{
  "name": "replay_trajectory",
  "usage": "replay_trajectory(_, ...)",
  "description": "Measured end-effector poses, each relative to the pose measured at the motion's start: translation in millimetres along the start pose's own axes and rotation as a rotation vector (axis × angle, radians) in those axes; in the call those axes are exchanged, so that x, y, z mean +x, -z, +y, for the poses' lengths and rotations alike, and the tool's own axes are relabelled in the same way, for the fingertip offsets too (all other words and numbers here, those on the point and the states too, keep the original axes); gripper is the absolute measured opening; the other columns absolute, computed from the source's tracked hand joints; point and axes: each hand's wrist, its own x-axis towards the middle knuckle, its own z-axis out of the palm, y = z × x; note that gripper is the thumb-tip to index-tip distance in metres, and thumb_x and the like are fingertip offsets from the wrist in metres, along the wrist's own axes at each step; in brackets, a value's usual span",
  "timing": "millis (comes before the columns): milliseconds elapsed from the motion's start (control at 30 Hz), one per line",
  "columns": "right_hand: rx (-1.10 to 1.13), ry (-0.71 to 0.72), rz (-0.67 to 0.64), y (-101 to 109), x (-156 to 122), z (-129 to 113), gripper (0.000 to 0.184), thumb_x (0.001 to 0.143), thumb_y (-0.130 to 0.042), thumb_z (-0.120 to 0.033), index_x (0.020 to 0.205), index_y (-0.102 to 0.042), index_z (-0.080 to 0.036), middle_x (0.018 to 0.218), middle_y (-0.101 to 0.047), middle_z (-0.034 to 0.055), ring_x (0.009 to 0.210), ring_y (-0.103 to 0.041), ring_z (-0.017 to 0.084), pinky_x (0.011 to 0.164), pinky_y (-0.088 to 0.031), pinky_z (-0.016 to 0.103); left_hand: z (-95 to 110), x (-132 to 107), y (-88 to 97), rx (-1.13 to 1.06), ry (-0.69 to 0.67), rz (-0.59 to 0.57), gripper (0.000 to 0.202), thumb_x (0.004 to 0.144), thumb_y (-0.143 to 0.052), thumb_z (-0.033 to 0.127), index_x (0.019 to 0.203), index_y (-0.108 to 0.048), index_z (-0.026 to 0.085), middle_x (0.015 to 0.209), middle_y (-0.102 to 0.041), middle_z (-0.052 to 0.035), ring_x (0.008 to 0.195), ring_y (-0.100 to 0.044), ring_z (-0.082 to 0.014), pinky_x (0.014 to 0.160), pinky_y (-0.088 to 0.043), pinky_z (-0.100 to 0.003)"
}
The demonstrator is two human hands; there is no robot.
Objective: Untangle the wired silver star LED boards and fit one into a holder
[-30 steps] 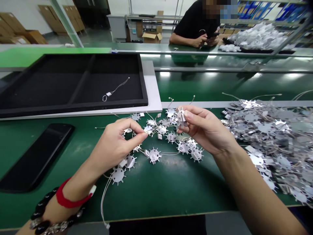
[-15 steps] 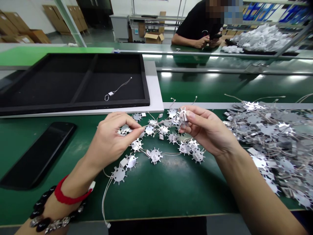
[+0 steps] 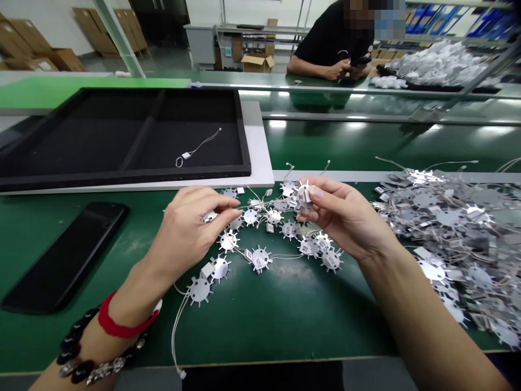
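My right hand (image 3: 340,214) pinches a small silver toothed metal disc (image 3: 304,194), with its white wire running left. Close to that wire, my left hand (image 3: 191,228) has its thumb and index finger slightly apart, with nothing visible between them. Its other fingers are curled out of sight. Below and between both hands, several toothed discs with white tags and thin wires lie loosely on the green table, among them a disc (image 3: 260,259) in the middle and another disc (image 3: 199,290) at the near left. One wire (image 3: 175,336) trails toward the near edge.
A large pile of discs (image 3: 448,217) covers the right side. A black phone (image 3: 65,255) lies at the left. Behind it is a black tray (image 3: 122,174) holding one wired tag (image 3: 186,156). Across the bench, a person (image 3: 325,49) holds a dark device near white parts (image 3: 443,65).
My left thumb and index finger have parted from their pinch at the wire. My right hand keeps the disc in about the same place.
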Motion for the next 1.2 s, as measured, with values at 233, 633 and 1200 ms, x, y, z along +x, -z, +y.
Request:
replay_trajectory(233, -0.012, 0.001, 0.013, 0.5, -0.5, 0.6, 0.029, 0.066, -0.090, -0.030, 0.089, -0.078, -0.017, 0.074, -0.068, -0.0018, 0.055, -0.061, 0.006, 0.061, -0.062, 0.019, 0.5, 1.4, 1.3, 0.030, -0.026, -0.029, 0.010, 0.091, -0.067, 0.015, 0.082, -0.067, 0.019, 0.078, -0.070, 0.0011, 0.076, -0.064, -0.0164, 0.088, -0.046, -0.036)
replay_trajectory(633, -0.044, 0.028, 0.009, 1.7, -0.7, -1.9, 0.023, 0.070, -0.087, -0.031, 0.088, -0.078, -0.020, 0.077, -0.069, -0.0005, 0.059, -0.060, 0.007, 0.062, -0.059, 0.021, 0.6, 0.2, 0.2, -0.019, 0.134, -0.044, 0.017, 0.088, -0.069, 0.030, 0.073, -0.064, 0.024, 0.070, -0.069, 0.0008, 0.080, -0.065, -0.0229, 0.086, -0.050, -0.039)
replay_trajectory(1200, -0.052, 0.043, 0.022, 2.1, 0.7, -4.5, 0.026, 0.069, -0.088, -0.032, 0.089, -0.078, -0.020, 0.075, -0.065, -0.0014, 0.058, -0.057, 0.007, 0.062, -0.059, 0.021, -3.2, -2.3, -0.5, -0.071, 0.085, -0.086, 0.008, 0.092, -0.063, 0.022, 0.087, -0.068, 0.023, 0.086, -0.075, -0.0021, 0.093, -0.071, -0.0238, 0.083, -0.054, -0.034)
